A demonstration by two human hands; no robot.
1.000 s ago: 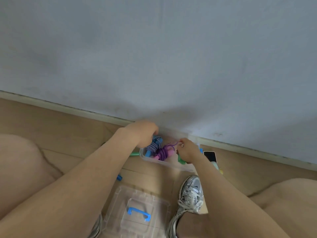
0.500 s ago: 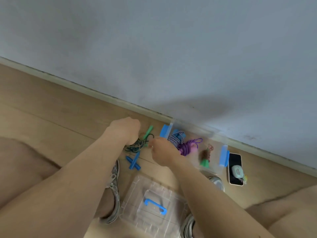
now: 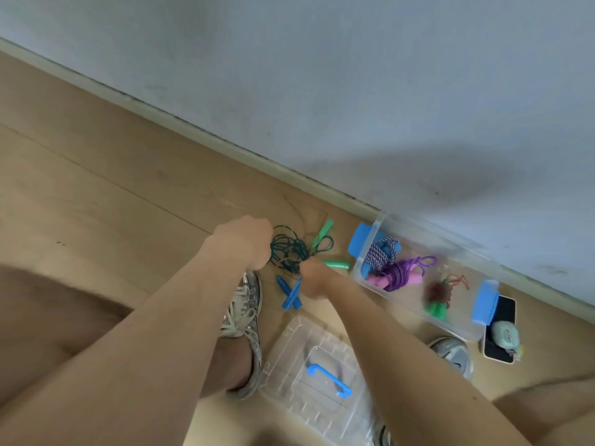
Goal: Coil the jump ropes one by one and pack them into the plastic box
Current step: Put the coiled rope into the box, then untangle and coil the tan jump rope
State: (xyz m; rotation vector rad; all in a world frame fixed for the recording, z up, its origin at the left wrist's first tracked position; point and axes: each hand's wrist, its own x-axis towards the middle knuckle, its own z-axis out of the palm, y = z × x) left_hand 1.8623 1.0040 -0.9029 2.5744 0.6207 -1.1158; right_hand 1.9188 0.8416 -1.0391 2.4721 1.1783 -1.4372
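Floor [image 3: 112, 188]: light wood-look planks, seams running diagonally, left of and beyond the grip. Baseboard [image 3: 193, 130]: pale strip crossing diagonally beyond the grip. Wall [image 3: 322, 75]: plain blue-grey (scuffed near its base), soft shadow [image 3: 418, 175] up-right of the grip.

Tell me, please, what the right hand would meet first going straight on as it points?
The right hand would probably meet the tangled teal rope first, which seems to lie right before it; depth is unclear.
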